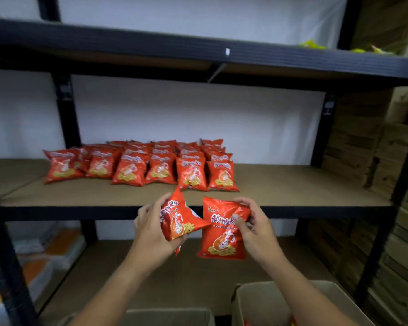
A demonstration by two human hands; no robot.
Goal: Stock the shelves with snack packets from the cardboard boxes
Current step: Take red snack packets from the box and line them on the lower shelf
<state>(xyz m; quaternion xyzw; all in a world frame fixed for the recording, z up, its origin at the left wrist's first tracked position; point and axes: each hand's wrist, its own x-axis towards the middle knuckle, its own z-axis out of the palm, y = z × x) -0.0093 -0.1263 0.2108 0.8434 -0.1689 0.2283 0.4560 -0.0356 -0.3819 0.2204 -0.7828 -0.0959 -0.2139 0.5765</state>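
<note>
Right now the person holds two red snack packets in front of the near edge of the middle shelf (292, 191). The left hand (151, 234) grips a tilted packet (178, 220), fingers curled round its left side, its upper corner pointing up toward the shelf. The right hand (254, 229) pinches an upright packet (222, 231) at its top right corner, thumb pressed across the front, the printed face toward the camera. The two packets touch — the tilted one's right corner overlaps the upright one's left edge.

On the shelf board, left of centre, stand rows of stocked packets (139, 163) of the same red kind, several files running from near to far, leaning back against one another. The nearest ones stand just beyond the held packets.

At the bottom, two open cardboard boxes sit side by side — the left box (170, 316) beneath the left forearm, the right box (257, 302) partly hidden by the right forearm, with a glimpse of red inside. On the upper shelf (198, 50), far right, lie some green packets (312, 44). Stacked cartons (363, 142) fill the right side.
</note>
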